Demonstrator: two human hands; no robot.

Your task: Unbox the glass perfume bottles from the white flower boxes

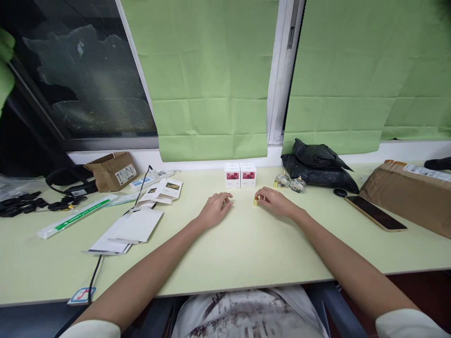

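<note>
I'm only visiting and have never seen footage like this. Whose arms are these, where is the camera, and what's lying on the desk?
No machine here: a person wears a camera on the head, looking down at their own arms. The left hand rests flat on the pale green desk, holding nothing. The right hand touches a small gold cap. Behind stand two small white boxes and two glass bottles. A phone lies to the right, papers to the left.

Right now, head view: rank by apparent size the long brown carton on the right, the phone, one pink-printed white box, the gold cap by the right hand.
1. Long brown carton, partly cut off by the frame edge
2. Phone
3. Pink-printed white box, though it sits farther from the camera than the phone
4. Gold cap, at the right hand
</note>
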